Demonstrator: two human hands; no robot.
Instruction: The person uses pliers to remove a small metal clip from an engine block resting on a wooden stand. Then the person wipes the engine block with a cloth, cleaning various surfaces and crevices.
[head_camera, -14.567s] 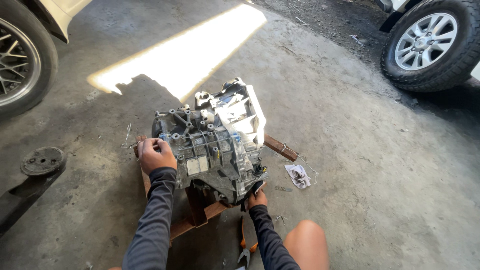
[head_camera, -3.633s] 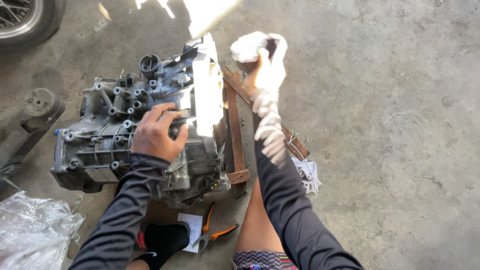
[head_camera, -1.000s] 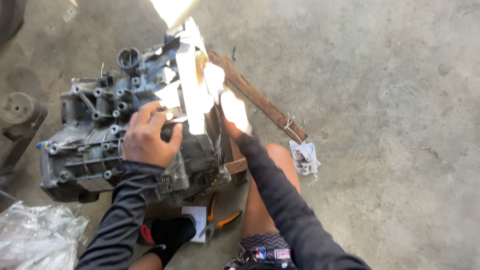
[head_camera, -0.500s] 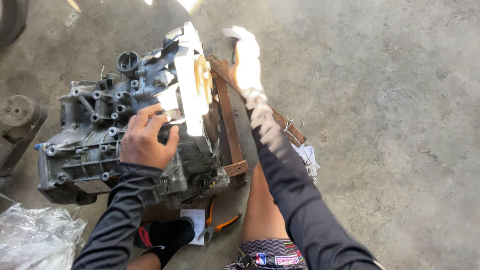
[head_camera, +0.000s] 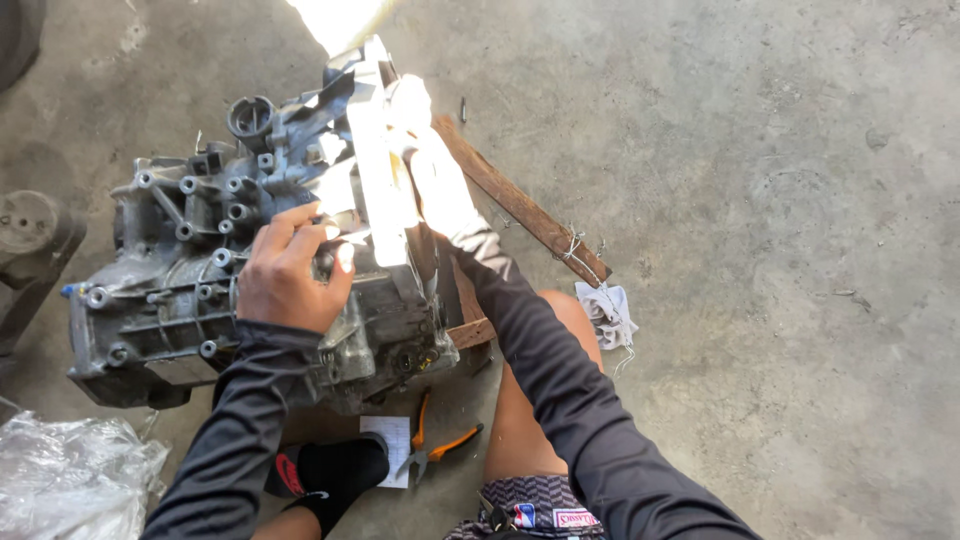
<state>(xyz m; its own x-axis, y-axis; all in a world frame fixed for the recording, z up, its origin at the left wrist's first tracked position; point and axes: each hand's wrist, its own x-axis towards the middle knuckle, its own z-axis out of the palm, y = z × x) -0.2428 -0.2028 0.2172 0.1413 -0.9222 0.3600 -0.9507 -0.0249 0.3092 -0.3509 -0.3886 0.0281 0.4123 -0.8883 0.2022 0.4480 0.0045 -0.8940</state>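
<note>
While the gearbox housing (head_camera: 250, 270) sits on the concrete floor (head_camera: 760, 200) at about 9 o'clock from the person's knee, left hand (head_camera: 292, 270) lies palm-down on its top, fingers curled over a ribbed part, gripping the casing. Right hand (head_camera: 432, 175) is up at 12 o'clock against the sunlit flange face; glare washes it out, cannot tell if it's clenched or flat. Housing looks like cast metal: heavy, rigid, oily-dirty so likely slippery, with sharp ribs and bolt bosses. Best holds judged to be the flange rim and the thick lugs, not thin fins. Wooden slat (head_camera: 520, 205) runs out at 2 o'clock from under it. Orange-handled pliers (head_camera: 435, 450) lie at 6 o'clock, white rag (head_camera: 605, 310) at 3 o'clock, clear plastic bag (head_camera: 70, 480) at 7 o'clock.
</note>
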